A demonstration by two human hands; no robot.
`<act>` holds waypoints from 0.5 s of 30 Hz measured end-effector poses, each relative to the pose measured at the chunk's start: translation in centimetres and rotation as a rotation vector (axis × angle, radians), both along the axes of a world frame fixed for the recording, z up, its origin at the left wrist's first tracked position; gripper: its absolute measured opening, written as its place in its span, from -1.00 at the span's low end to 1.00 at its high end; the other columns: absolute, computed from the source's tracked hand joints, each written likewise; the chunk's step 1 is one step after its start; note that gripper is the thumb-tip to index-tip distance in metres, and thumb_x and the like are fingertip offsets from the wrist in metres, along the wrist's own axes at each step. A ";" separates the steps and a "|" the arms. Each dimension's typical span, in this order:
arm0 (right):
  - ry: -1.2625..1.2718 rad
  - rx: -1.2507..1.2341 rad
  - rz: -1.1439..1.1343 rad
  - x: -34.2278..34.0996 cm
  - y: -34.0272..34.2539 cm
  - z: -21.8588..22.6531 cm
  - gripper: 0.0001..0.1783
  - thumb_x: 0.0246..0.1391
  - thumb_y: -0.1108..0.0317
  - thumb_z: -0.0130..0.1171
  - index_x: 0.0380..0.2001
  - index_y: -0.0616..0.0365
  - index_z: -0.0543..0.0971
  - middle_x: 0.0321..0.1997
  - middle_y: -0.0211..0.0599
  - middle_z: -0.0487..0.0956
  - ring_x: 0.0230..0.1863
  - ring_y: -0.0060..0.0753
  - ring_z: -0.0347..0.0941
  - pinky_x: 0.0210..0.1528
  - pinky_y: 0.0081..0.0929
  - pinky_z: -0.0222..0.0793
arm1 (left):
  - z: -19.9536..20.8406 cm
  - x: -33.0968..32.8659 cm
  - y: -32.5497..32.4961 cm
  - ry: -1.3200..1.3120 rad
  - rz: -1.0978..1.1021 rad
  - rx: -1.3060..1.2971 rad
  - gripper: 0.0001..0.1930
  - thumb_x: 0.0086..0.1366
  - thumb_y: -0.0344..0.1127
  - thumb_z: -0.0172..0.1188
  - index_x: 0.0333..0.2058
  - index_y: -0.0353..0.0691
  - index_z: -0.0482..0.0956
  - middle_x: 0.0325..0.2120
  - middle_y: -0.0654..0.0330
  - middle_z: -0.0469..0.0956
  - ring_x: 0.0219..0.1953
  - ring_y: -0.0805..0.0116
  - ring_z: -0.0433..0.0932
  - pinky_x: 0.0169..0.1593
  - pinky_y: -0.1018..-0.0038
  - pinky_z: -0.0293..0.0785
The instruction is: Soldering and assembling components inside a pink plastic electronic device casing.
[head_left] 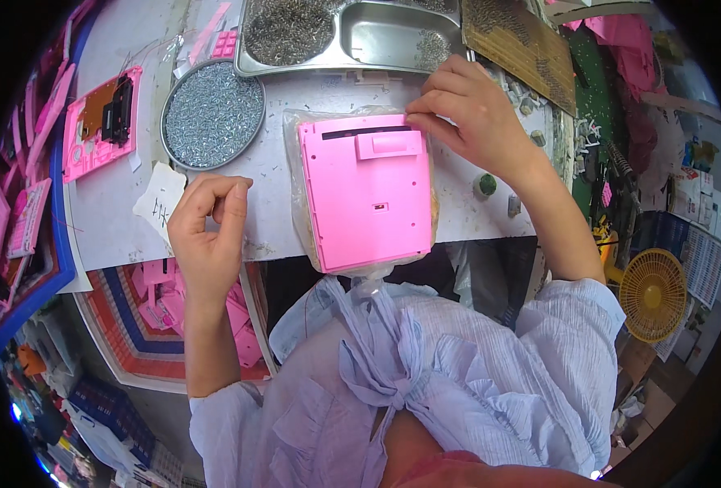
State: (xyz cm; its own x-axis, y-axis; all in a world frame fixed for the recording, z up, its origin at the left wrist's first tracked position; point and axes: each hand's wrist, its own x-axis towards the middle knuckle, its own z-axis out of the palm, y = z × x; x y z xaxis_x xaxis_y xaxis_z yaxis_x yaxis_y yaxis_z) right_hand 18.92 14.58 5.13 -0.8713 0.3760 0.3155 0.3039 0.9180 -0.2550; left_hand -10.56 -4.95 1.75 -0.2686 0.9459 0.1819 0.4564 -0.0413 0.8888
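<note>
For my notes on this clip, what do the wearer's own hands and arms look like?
The left hand and right hand are ungloved, with no watch or bracelet visible. The forearms are uncovered. The left sleeve and right sleeve are pale bluish-lavender, loose, crinkled fabric.

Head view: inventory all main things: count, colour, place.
Casing: 1, pink, centre
Plastic wrap: 1, clear, under casing
Worktable: 1, white, across middle
Dish: 1, grey, upper left
Metal pieces: many, silvery, in dish
Tray: 1, silver, top
Board: 1, brown, upper right
Opened shell: 1, pink and black, left
Bin: 1, multicoloured, lower left
Loose parts: many, pink, far left
Fan: 1, yellow, right
Left hand: 1, bare, left of casing
Right hand: 1, bare, casing's upper right corner
</note>
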 end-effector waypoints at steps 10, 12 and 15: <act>-0.112 -0.059 0.095 -0.9 1.6 0.9 -0.85 -0.07 0.37 0.46 -0.42 0.14 0.68 -0.41 -0.34 0.55 -0.24 -0.20 0.46 -0.20 -0.26 0.44 | 0.9 2.4 2.2 -0.009 -0.069 -0.094 -0.92 0.32 -0.51 0.25 -0.28 -0.38 0.71 -0.39 0.26 0.62 -0.41 0.58 0.45 -0.33 0.60 0.31; -0.079 -0.099 0.066 -0.4 1.8 0.5 -0.84 -0.07 0.37 0.46 -0.41 0.15 0.70 -0.40 -0.33 0.56 -0.25 -0.21 0.45 -0.22 -0.28 0.43 | 0.6 2.9 2.8 -0.041 -0.078 -0.121 -0.91 0.31 -0.51 0.26 -0.28 -0.37 0.72 -0.41 0.28 0.62 -0.47 0.62 0.41 -0.38 0.63 0.27; 0.001 -0.138 0.028 0.0 1.4 -0.4 -0.84 -0.07 0.38 0.47 -0.39 0.17 0.71 -0.40 -0.32 0.57 -0.26 -0.23 0.45 -0.25 -0.31 0.41 | -0.1 3.0 3.1 -0.117 -0.037 -0.111 -0.91 0.32 -0.50 0.26 -0.28 -0.36 0.72 -0.44 0.31 0.61 -0.48 0.64 0.37 -0.40 0.61 0.26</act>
